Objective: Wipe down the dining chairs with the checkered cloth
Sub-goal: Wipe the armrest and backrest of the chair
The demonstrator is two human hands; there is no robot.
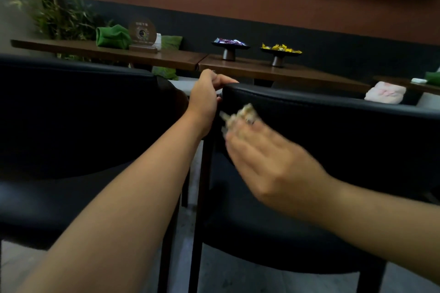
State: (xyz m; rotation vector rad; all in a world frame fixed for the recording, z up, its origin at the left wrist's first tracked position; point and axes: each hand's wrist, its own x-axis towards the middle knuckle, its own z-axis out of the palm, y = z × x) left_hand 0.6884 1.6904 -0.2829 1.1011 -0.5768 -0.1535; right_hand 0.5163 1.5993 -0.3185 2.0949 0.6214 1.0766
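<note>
Wiping the back of the right-hand black padded leather dining chair (333, 126). Left hand (206, 95) hooked over the top corner of that backrest, fingers (214, 77) curled round the edge, steadying it. Right hand (266, 157) blurred, fingers bunched on the pale checkered cloth (240, 114), cloth poking out just beyond the fingertips and pressed against the backrest, just below the left hand. Next, likely: sweeping rightward along the backrest, keeping firm pressure, then on to the second black padded chair (71, 114) left of the left hand. Dark wooden desk (273, 70) beyond.
</note>
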